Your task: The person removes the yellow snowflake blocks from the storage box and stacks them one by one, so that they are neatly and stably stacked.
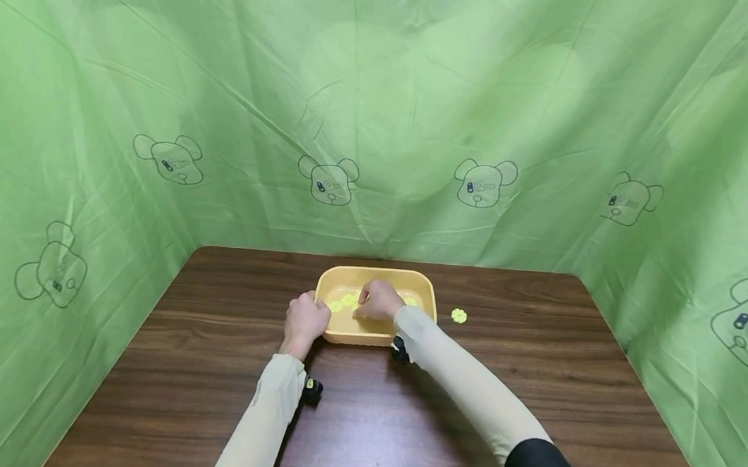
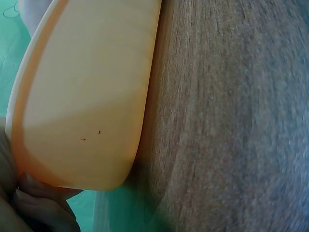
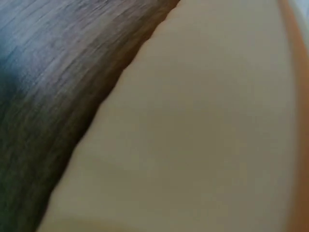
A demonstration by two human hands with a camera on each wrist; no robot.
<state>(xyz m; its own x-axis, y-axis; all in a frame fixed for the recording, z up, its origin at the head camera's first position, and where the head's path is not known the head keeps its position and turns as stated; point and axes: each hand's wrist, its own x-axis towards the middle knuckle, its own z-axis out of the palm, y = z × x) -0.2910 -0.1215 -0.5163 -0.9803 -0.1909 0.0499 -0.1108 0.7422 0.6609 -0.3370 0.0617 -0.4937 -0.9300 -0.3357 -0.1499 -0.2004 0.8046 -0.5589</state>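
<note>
A yellow plastic basin (image 1: 373, 340) with rounded corners stands near the far edge of the table. My left hand (image 1: 307, 319) grips its left end; in the left wrist view, the fingers (image 2: 41, 203) curl around the rim at the corner. My right hand (image 1: 381, 301) reaches inside over the near rim, fingers bent downward close to the bottom. Whether it pinches anything is too small to tell. Pale yellow flower-shaped pieces (image 1: 348, 300) lie in the basin, left of the right hand and partly behind it. The right wrist view shows only the basin's outer wall (image 3: 183, 116) and some tabletop.
One more yellow flower-shaped piece (image 1: 459, 315) lies on the brown wooden table (image 1: 214, 380), right of the basin. Green cloth (image 1: 400, 221) printed with bear heads hangs around the table's back and sides. Both forearms cross the front of the table.
</note>
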